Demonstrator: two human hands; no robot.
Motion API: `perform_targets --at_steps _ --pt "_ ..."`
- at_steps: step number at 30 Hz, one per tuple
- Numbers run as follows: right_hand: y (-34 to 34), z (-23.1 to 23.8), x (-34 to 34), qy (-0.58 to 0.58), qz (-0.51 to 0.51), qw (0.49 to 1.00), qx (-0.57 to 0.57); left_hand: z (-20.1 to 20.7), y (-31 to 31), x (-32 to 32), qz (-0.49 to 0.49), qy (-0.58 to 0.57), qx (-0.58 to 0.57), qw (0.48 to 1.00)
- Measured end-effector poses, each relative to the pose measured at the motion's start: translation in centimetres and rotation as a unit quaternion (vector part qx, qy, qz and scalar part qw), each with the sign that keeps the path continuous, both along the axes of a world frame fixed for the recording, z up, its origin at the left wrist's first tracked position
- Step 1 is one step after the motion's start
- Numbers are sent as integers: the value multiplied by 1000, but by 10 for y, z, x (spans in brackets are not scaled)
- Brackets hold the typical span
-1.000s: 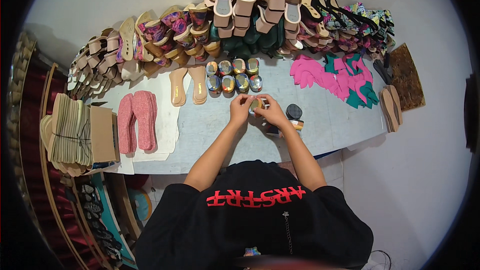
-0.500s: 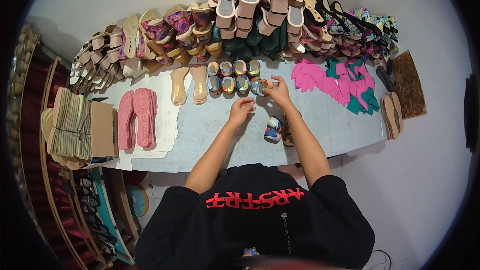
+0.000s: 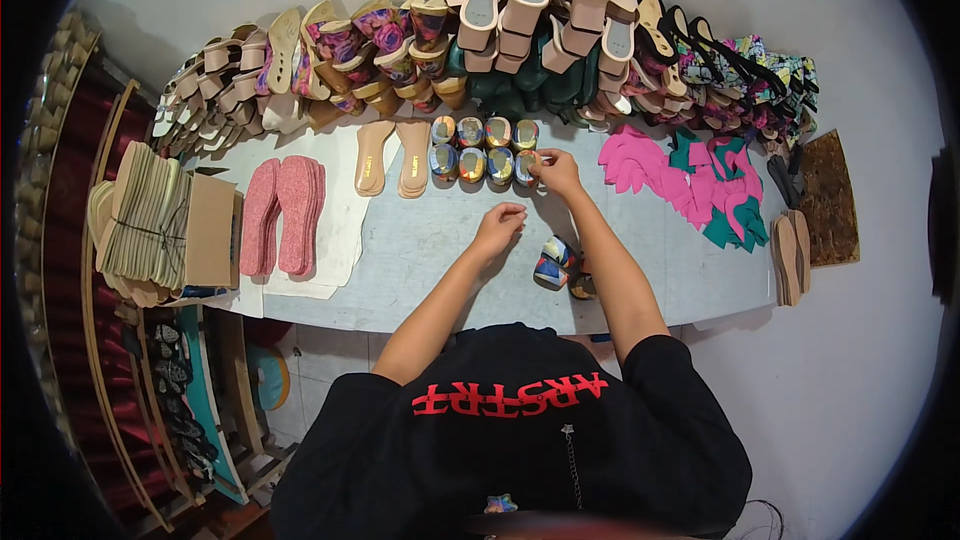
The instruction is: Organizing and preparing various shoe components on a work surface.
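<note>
Multicoloured patterned shoe heels [image 3: 470,164] stand close together in two rows near the middle of the table. The thumb and fingers of my right hand [image 3: 556,174] grip the shoe heel [image 3: 525,169] at the right end of the nearer row. My left hand [image 3: 500,228] hovers nearer to me, holding nothing, its fingers loosely bent and a little apart. Closer to the front edge, beside my right forearm, lie a few more patterned heels [image 3: 551,271]; the forearm partly covers one of them.
Tan insoles [image 3: 412,162] lie left of the heels, then red speckled soles [image 3: 300,220] on white paper. Pink and green cut pieces [image 3: 690,180] spread at the right. Finished sandals [image 3: 525,10] pile along the back. A bundle of pale soles [image 3: 145,215] stands at the left edge.
The heel in my right hand has gone from sticking out tilted to standing in line with its row. My left hand stays near the rows. The whole view has shifted slightly.
</note>
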State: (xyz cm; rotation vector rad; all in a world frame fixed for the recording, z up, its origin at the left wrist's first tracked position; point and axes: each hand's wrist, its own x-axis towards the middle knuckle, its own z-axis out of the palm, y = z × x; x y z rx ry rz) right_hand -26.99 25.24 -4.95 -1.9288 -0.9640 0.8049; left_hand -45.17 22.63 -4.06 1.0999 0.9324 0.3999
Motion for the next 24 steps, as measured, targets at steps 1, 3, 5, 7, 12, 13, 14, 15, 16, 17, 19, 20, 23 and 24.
perform_targets --at_steps 1,3,5,7,12,13,14,15,16,17,19,20,23,24 --pt "0 1 -2 -38 -4 999 -9 -6 -3 -1 -22 -10 -24 999" --pt "-2 -1 1 -52 -4 999 -8 -8 -12 1 -49 -21 -48 997" --pt "-4 -2 2 -65 -5 998 -8 -11 -22 4 -113 -13 -5 994" --pt "-7 -4 3 -92 17 995 33 -18 -28 7 -156 -42 24 987" --pt "-39 -2 31 36 -4 999 24 0 -47 19 -330 44 328 884" --pt "-52 7 32 79 22 996 15 3 -50 18 -332 78 369 865" --pt "-67 10 39 86 16 996 12 10 -54 19 -330 93 359 868" --pt "-82 8 48 85 10 996 13 11 -55 21 -335 91 361 866" --pt "-97 5 57 12 16 1000 -18 12 -56 22 -333 104 364 864" --pt "-108 7 59 -59 22 997 -50 11 -56 23 -330 118 367 862" --pt "-129 10 59 -70 35 991 -108 7 -56 24 -319 118 383 859" --pt "-140 12 58 -79 48 982 -167 8 -55 27 -319 111 390 857" --pt "-155 5 46 -118 36 964 -234 8 -52 29 -308 79 391 864" --pt "-155 27 30 -150 14 956 -253 7 -51 28 -301 85 396 863"
